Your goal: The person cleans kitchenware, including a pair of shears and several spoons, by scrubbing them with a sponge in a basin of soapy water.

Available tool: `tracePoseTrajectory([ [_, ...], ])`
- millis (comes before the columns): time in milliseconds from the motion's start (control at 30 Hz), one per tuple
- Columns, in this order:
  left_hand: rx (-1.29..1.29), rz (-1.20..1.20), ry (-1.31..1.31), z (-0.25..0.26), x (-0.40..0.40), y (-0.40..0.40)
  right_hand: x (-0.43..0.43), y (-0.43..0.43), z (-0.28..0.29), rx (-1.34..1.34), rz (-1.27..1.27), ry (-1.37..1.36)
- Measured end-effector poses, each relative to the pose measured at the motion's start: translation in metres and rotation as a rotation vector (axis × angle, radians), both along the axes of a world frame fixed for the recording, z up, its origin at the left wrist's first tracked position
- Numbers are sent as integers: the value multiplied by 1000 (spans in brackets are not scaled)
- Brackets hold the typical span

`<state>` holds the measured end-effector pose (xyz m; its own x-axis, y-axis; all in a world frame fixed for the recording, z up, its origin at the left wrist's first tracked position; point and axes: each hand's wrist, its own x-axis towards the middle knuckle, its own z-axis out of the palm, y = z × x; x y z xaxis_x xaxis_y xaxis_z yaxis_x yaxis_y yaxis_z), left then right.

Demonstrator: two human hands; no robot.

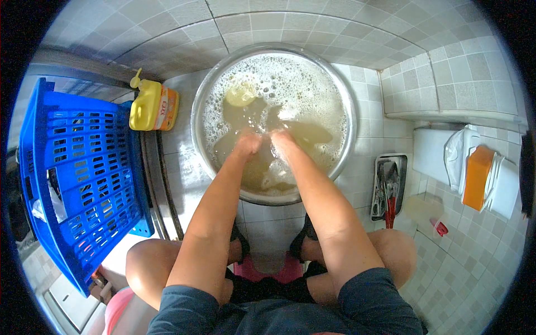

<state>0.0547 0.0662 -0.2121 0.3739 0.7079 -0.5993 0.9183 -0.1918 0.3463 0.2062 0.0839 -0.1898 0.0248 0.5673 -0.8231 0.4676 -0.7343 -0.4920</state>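
Observation:
A large round metal basin [348, 109] stands on the tiled floor, holding cloudy, brownish water under white suds. My left hand [249, 141] is sunk in the water left of the middle, fingers hidden. Close beside it, my right hand [281, 139] is also under the surface from about the wrist. Whether either hand grips something cannot be made out. Near the basin's upper left, a round yellow mesh-like thing [240, 94], perhaps a scrubbing sponge, shows among the bubbles.
A yellow detergent jug [146, 104] with a pump stands left of the basin, by a tall blue plastic crate [94, 167]. To the right lie a metal tray [404, 176] of utensils, an orange box-like thing [478, 178] and a red-handled item [439, 227]. A pink stool [289, 270] is beneath me.

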Motion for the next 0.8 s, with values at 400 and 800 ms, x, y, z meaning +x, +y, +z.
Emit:
tracePoseTrajectory([
  [400,-179,1168,-969,85,9,-31,-15,-27,55,287,-359,239],
  [800,-549,1378,-1495,104,4,-76,3,-77,95,249,-391,603],
])
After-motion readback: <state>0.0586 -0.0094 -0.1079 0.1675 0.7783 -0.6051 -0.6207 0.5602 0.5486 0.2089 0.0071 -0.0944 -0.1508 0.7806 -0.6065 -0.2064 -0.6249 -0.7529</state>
